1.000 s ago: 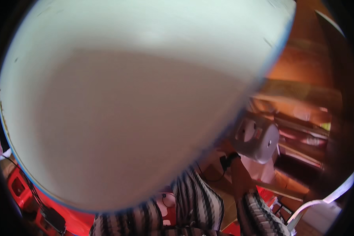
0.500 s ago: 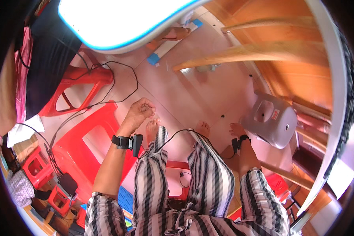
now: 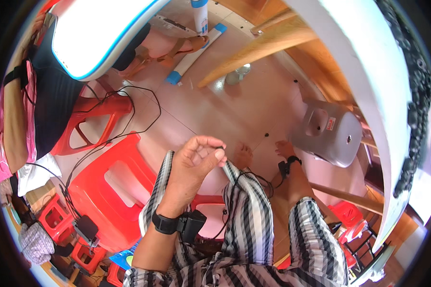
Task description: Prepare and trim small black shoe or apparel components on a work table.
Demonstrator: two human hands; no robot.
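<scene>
My left hand [image 3: 196, 155] is raised over my lap, its thumb and fingers closed in a pinch. A small dark bit [image 3: 220, 148] shows at the fingertips, too small to name. A black strap with a box-shaped device [image 3: 191, 226] sits on that wrist. Low at the right, my right hand [image 3: 285, 149] hangs beside the grey plastic stool [image 3: 337, 128], fingers stretched out and nothing visible in them. That wrist bears a similar black device [image 3: 283, 168]. A dark cable [image 3: 234, 191] runs loosely over my striped trouser leg between the wrists.
A white tabletop edge [image 3: 364, 71] curves along the right, with a heap of small black pieces [image 3: 416, 110]. Red stools [image 3: 100, 191] stand left, with cables [image 3: 153, 103] across the floor. Another person's leg [image 3: 163, 45] and a white-blue tube [image 3: 196, 52] lie ahead.
My left hand has come up and to the right, nearer to me, still pinched. The right hand has barely moved. The whole view has shifted, showing more of the right tabletop.
</scene>
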